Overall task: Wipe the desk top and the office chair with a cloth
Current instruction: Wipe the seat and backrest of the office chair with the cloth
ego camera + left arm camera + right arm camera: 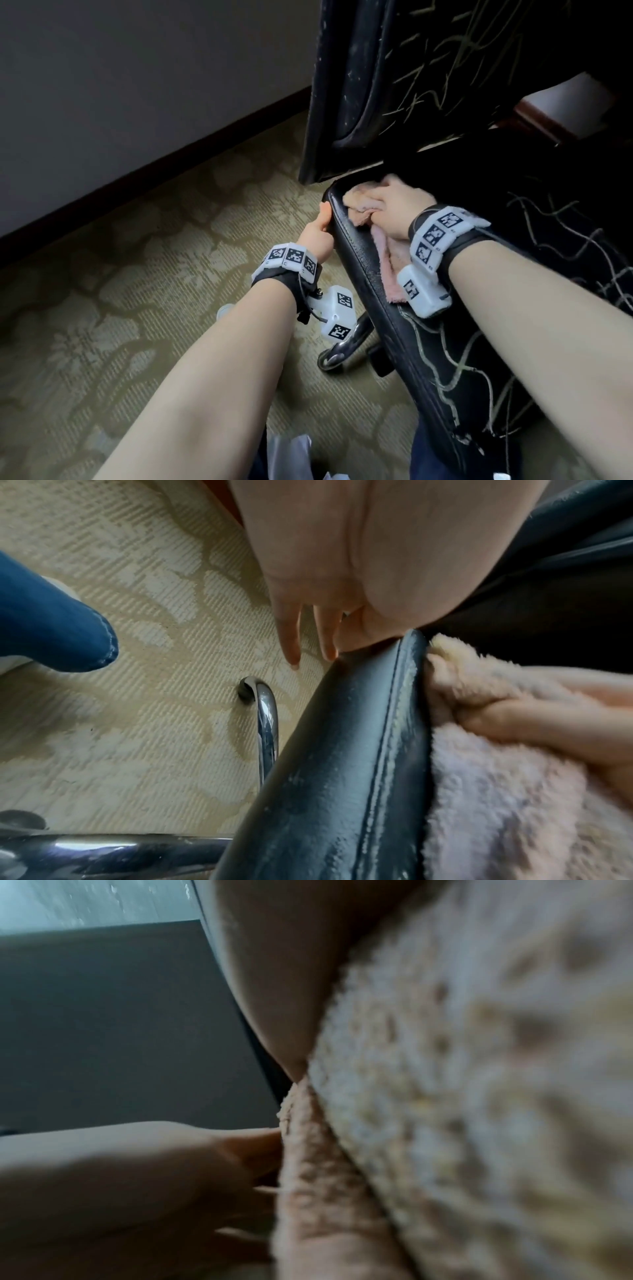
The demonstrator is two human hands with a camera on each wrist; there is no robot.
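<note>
Near edge of the head view: two bare forearms, both with marker-tagged wrist bands, blue trouser legs below. Left hand (317, 233) is on the outer rim of the office chair (370, 260) seat — thumb on top of the black edge; in the left wrist view its fingers (291, 639) hang fairly straight beside the rim, so it steadies the seat and this grip isn't closed round it. Right hand (397, 209) lies on the pink fleecy cloth (390, 270), pressing it onto the seat near the back corner; the thumb tucks into a fold, the other fingers lie over the bunched top of the cloth. The rest of the cloth trails along the seat under the right wrist. Right wrist view is blurred, mostly cloth pile. Under the seat, a chrome chair leg (265, 723) and a dark caster stand on the patterned carpet (144, 274). Farther back, the chair's backrest (428, 68) — dark with pale scribble lines — then a dark skirting board and a plain wall.
</note>
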